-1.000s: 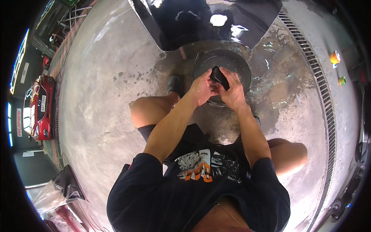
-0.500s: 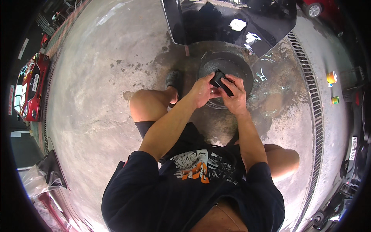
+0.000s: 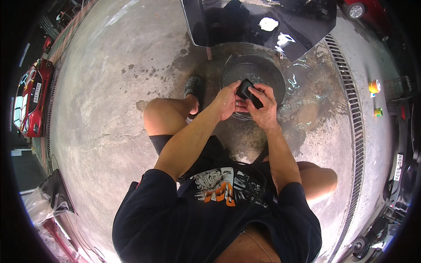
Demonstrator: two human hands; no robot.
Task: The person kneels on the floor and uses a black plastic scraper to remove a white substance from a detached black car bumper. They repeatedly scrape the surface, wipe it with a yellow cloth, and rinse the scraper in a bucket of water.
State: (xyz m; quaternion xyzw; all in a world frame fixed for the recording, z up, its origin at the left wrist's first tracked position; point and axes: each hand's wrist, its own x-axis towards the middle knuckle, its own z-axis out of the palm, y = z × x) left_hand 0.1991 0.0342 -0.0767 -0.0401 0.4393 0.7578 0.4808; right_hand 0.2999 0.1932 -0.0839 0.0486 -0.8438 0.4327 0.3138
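Above a round dark basin (image 3: 268, 70) of water, my two hands hold a small black block (image 3: 244, 89), with a flat dark piece against its right side. My left hand (image 3: 228, 101) grips the block's left edge, thumb on top and the other fingers beneath. My right hand (image 3: 264, 105) presses the dark piece from the right, fingertips over its upper face. Whether the piece is a separate sheet or part of the block, I cannot tell. Just beyond the basin is a glossy black car body panel (image 3: 237, 26) with white patches (image 3: 268, 24).
Wet concrete (image 3: 307, 105) surrounds the basin. A long drain grate (image 3: 357, 127) runs down the right, with an orange-yellow can (image 3: 374, 86) and a small green-yellow can (image 3: 378, 112) beyond it. A red car (image 3: 35, 101) stands at far left; plastic sheeting (image 3: 48, 201) lies lower left.
Both hands stay on the block over the basin, with only slight finger shifts. The whole view has shifted a little.
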